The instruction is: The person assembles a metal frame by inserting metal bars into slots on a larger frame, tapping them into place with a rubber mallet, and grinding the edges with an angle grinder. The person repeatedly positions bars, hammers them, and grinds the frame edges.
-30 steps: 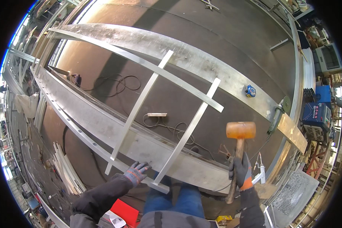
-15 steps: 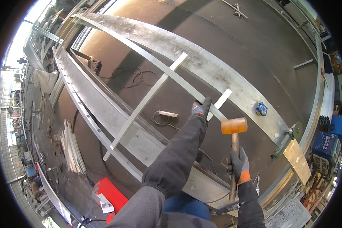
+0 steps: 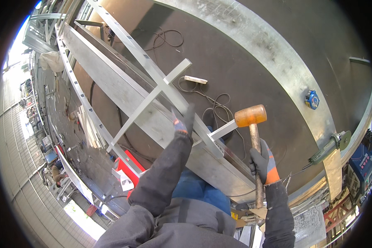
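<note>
Left hand (image 3: 184, 120) now nearer, mallet (image 3: 251, 115) beside crossbar (image 3: 219, 131).

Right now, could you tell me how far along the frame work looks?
One crossbar already lies across the long rails. In hand: the right hand holds the mallet with its head at the end of the second crossbar, while the left hand rests on the rail. That bar looks not yet seated.

The left hand (image 3: 183, 120) is now lifted off the near beam and held out over the cross strip (image 3: 219, 131). The mallet (image 3: 250, 116) is brought in by the right hand (image 3: 262, 161), its orange head now touching the strip's end.
</note>
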A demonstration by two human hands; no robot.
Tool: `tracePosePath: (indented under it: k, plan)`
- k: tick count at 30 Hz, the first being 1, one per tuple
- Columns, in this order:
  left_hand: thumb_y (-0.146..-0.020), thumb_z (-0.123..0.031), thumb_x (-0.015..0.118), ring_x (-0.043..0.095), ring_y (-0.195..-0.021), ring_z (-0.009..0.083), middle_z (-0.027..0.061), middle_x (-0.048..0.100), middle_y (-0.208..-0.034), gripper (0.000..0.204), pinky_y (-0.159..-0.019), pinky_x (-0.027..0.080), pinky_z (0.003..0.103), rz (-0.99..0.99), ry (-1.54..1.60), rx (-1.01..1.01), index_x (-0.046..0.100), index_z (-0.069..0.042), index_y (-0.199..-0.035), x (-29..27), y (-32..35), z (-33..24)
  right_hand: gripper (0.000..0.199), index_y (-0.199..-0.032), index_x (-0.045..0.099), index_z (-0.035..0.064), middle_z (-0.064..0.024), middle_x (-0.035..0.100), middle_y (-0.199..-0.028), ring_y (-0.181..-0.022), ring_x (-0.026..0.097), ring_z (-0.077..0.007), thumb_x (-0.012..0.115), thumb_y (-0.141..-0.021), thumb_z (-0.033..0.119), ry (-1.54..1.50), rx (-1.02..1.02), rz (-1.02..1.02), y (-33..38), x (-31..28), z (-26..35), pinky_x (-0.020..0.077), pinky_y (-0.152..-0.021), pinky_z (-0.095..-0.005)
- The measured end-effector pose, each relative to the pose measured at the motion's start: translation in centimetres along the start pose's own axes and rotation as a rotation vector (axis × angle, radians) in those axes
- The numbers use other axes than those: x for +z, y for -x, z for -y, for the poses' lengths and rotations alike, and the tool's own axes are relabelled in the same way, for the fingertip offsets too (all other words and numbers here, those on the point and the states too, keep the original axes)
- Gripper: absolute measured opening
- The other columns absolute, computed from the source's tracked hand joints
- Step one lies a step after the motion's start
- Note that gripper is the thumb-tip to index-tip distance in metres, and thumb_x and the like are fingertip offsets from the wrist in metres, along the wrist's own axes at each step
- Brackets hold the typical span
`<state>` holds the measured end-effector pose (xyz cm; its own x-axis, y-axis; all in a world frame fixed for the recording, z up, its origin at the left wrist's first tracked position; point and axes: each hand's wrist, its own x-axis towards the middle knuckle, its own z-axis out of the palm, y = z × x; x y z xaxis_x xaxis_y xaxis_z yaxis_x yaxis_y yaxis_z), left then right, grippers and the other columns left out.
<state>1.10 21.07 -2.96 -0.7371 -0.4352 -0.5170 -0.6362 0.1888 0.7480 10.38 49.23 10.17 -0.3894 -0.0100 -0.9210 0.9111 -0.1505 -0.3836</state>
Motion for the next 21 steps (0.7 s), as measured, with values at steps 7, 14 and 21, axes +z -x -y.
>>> tracePosePath:
  k: [7,14,21]
  plan:
    - [-0.085,-0.023,0.062,0.048,-0.056,0.0178,0.0031,0.047,-0.069,0.018,-0.053,0.045,0.038,0.123,0.532,-0.475,0.049,-0.011,-0.085,1.1,-3.5,-0.9,0.034,-0.127,0.052,0.0098,0.0013,0.051,-0.071,-0.047,0.044,-0.0056,0.060,-0.095,0.020,-0.001,-0.026,-0.179,-0.1,-6.3,1.4,0.0350,-0.039,-0.0233]
    - [-0.084,-0.023,0.062,0.039,-0.053,0.0164,0.0019,0.041,-0.067,0.022,-0.051,0.038,0.036,0.098,0.639,-0.527,0.044,-0.012,-0.079,2.0,-3.5,-1.6,0.040,-0.127,0.055,0.0072,-0.0004,0.054,-0.071,-0.053,0.050,-0.0100,0.064,-0.097,0.032,-0.318,-0.505,-0.313,-1.5,-9.6,4.0,0.0409,-0.046,-0.0270]
    - [-0.085,-0.022,0.057,0.038,-0.054,0.0165,0.0028,0.039,-0.068,0.021,-0.052,0.038,0.036,0.104,0.561,-0.480,0.040,-0.013,-0.076,1.0,-3.3,-1.2,0.028,-0.123,0.051,0.0086,-0.0012,0.054,-0.070,-0.052,0.049,-0.0086,0.061,-0.097,0.015,0.007,-0.105,-0.092,0.5,-8.2,-1.1,0.0389,-0.042,-0.0296]
